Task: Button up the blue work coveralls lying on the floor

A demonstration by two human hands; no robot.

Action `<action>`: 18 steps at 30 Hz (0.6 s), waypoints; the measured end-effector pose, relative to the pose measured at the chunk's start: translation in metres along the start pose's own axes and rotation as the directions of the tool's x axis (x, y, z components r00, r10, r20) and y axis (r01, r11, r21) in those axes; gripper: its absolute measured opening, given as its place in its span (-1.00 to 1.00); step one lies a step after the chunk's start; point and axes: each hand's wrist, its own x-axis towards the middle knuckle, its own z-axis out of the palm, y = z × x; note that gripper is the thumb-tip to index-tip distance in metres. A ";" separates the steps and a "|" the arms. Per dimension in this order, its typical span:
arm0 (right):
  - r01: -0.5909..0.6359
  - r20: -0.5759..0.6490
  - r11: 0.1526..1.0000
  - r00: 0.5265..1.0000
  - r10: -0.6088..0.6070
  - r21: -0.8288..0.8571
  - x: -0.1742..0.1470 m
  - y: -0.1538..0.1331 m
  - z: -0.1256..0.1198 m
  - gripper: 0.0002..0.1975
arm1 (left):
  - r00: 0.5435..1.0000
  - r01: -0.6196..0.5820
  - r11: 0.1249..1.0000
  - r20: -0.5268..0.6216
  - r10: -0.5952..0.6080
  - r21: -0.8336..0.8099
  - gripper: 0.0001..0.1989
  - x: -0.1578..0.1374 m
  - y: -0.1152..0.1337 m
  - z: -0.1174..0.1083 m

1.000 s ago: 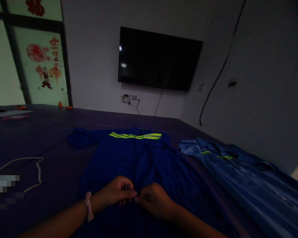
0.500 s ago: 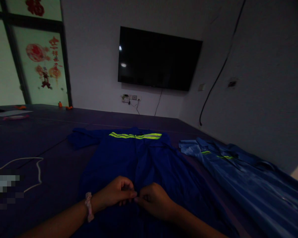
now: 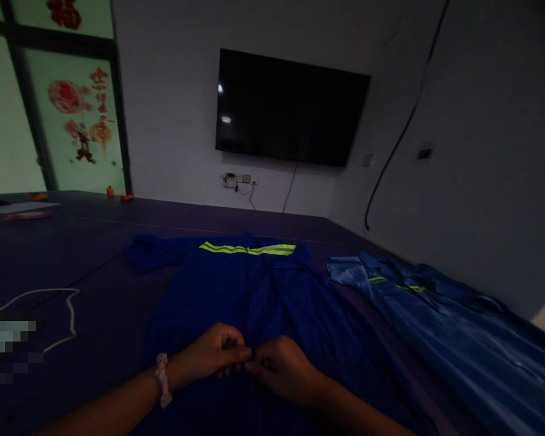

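Observation:
A dark blue work shirt (image 3: pixel 200 297) with a yellow-green reflective band (image 3: pixel 272 249) across its chest lies spread out before me. My left hand (image 3: pixel 218 352), a pink scrunchie (image 3: pixel 163 379) on its wrist, pinches the shirt's front edge with thumb and fingers. Close beside it, my right hand (image 3: pixel 282 369) is also closed on the front edge, its fingertips almost meeting those of the left. The small bit of cloth between the fingertips is too dark to make out, and any button there is hidden.
More blue garments (image 3: pixel 436 321) with yellow-green strips lie along the right wall. A white cable (image 3: pixel 72 312) curves over the purple surface (image 3: pixel 100 260) at left. Small orange objects (image 3: pixel 126 197) sit by the glass door. A television (image 3: pixel 290 109) hangs ahead; a black cable (image 3: pixel 397 142) dangles at right.

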 end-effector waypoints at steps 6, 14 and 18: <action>0.014 -0.001 1.000 1.000 -0.014 -0.011 0.001 0.002 0.002 -0.72 | 1.000 -0.006 1.000 0.013 0.006 -0.005 -0.55 0.001 0.000 -0.002; 0.017 -0.005 1.000 1.000 -0.017 -0.019 0.000 0.001 0.001 -0.72 | 1.000 0.005 1.000 -0.004 -0.005 -0.002 -0.55 0.000 0.002 0.001; 0.011 -0.007 1.000 1.000 -0.012 -0.018 0.000 0.001 0.001 -0.73 | 1.000 0.002 1.000 0.000 -0.002 -0.011 -0.57 0.000 0.001 0.000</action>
